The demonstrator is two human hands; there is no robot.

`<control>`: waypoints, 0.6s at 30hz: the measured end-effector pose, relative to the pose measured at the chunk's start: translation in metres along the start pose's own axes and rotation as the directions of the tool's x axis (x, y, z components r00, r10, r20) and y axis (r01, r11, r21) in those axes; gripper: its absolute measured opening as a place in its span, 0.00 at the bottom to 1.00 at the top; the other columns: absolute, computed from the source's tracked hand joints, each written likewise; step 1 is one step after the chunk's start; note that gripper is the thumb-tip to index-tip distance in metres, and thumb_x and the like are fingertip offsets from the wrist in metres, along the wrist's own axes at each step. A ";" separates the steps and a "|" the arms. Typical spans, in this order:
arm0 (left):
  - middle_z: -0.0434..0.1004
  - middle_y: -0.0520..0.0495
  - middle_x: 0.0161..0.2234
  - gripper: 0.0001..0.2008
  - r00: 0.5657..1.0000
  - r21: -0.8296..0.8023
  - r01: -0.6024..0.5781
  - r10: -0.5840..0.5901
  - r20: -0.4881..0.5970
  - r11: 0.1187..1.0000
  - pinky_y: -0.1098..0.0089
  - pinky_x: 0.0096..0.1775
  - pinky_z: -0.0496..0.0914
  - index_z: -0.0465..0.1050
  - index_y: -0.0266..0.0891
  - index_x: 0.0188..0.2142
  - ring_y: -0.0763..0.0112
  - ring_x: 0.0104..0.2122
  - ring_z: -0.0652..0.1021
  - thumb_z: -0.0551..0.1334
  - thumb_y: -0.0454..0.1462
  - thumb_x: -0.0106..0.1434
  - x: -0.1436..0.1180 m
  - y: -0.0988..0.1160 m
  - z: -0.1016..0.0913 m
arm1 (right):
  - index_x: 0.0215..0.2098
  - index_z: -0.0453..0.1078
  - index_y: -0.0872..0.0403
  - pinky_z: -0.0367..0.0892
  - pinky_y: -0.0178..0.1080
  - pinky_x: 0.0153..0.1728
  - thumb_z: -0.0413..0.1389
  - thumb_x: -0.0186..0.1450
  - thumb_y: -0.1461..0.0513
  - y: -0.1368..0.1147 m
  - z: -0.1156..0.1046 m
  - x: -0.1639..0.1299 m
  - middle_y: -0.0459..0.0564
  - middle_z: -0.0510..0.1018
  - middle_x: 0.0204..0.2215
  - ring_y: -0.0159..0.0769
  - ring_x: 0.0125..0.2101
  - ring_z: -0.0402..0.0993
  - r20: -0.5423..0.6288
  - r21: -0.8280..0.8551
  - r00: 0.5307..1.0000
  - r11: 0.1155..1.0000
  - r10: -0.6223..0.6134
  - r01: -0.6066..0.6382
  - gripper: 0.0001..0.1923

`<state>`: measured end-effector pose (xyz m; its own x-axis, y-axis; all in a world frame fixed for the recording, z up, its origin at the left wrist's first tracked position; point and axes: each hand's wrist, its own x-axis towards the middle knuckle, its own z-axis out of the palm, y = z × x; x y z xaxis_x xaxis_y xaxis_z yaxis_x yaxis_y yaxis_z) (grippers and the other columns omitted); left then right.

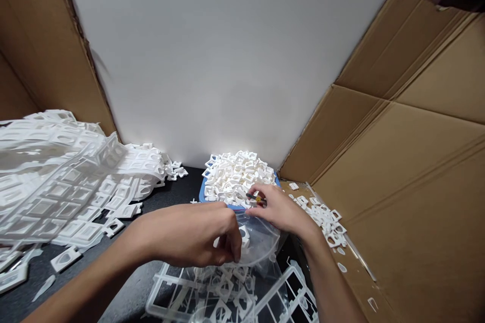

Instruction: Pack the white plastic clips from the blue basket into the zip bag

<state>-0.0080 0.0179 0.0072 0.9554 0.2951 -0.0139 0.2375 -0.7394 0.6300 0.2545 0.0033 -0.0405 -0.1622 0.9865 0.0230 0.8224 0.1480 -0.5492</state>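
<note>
From where I watch, the nearest thing is the clear plastic frame (pixel 235 295) lying at six o'clock on the dark surface (pixel 178 194), its lattice already partly emptied of the small white square pieces it carries. Just above it my left hand (pixel 197 234) is curled, its fingers (pixel 232 247) pinched on one small white piece (pixel 244 236) at the edge of a clear plastic sheet (pixel 261 245); the pinch looks firm, though I cannot tell whether the piece is free of the sheet. A little further, at about one o'clock from the left hand, my right hand (pixel 282 209) is closed on a small tool with a yellow and dark grip (pixel 255 198), likely a cutter, its tip aimed toward the sheet. I judge the step in hand to be separating one piece from its sheet. The next move calls for a steady hold on the piece while the tool meets the joint, and care that the thin sheet does not buckle. Beyond the hands, at twelve o'clock, a blue tub (pixel 201 196) stands heaped with loose white pieces (pixel 238 174). At ten o'clock lies a large pile of white frames (pixel 64 181); at two o'clock more loose pieces (pixel 322 217) are scattered on brown cardboard (pixel 409 186). A white wall (pixel 235 60) closes the far side.
</note>
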 end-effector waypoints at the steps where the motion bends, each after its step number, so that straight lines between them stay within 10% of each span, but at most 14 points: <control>1: 0.89 0.49 0.38 0.15 1.000 -0.002 0.001 -0.001 -0.001 1.000 0.70 0.31 0.67 0.88 0.44 0.41 0.65 0.36 0.85 0.68 0.26 0.60 0.000 0.000 0.000 | 0.46 0.75 0.50 0.60 0.37 0.33 0.72 0.62 0.58 -0.001 0.003 0.000 0.45 0.80 0.34 0.37 0.33 0.73 -0.014 -0.032 1.000 0.999 0.006 -0.007 0.17; 12: 0.89 0.50 0.38 0.14 1.000 -0.002 0.011 -0.011 0.011 1.000 0.70 0.32 0.69 0.88 0.44 0.41 0.65 0.37 0.86 0.68 0.26 0.61 0.000 0.002 -0.002 | 0.34 0.75 0.52 0.59 0.39 0.33 0.61 0.69 0.59 0.004 0.002 0.001 0.48 0.80 0.28 0.38 0.30 0.72 -0.072 -0.140 0.996 0.989 -0.053 0.042 0.06; 18: 0.89 0.50 0.37 0.13 1.000 0.002 0.009 -0.009 0.004 1.000 0.69 0.30 0.67 0.88 0.42 0.40 0.67 0.34 0.85 0.68 0.27 0.62 -0.001 0.000 -0.004 | 0.32 0.70 0.52 0.57 0.36 0.26 0.62 0.67 0.53 -0.001 -0.018 -0.004 0.41 0.70 0.21 0.31 0.22 0.64 -0.163 0.299 0.987 0.953 -0.005 0.054 0.13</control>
<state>-0.0091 0.0200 0.0103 0.9538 0.2996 -0.0226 0.2466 -0.7376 0.6286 0.2642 0.0001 -0.0249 -0.0752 0.9839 0.1620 0.6120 0.1738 -0.7715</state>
